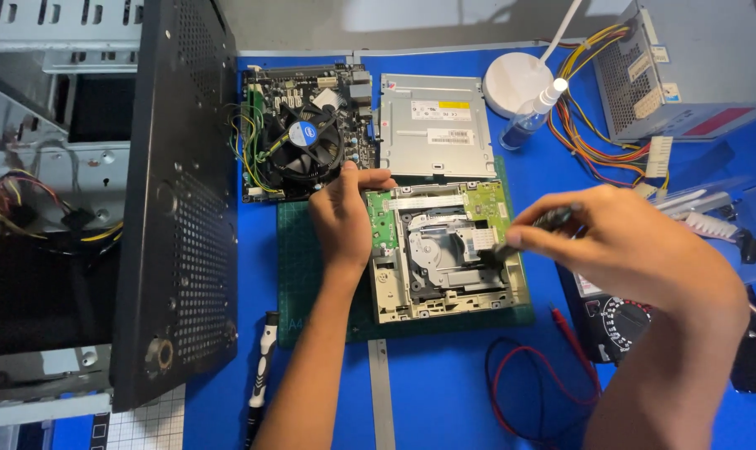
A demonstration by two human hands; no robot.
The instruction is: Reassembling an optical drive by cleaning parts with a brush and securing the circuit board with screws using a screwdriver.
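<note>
opened optical drive (447, 250) | L hand (342, 218) on left edge | R hand (623, 242) fingers (523, 236) w/ screwdriver (534, 227) over right side

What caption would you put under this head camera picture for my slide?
Left hand steadies an opened optical drive on a green mat while the right hand works a dark tool into it.

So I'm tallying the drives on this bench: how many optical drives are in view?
2. An opened optical drive lies on the green mat, steadied by the left hand while the right hand holds a tool over it. A closed silver drive lies behind it. The case may hide more.
</note>
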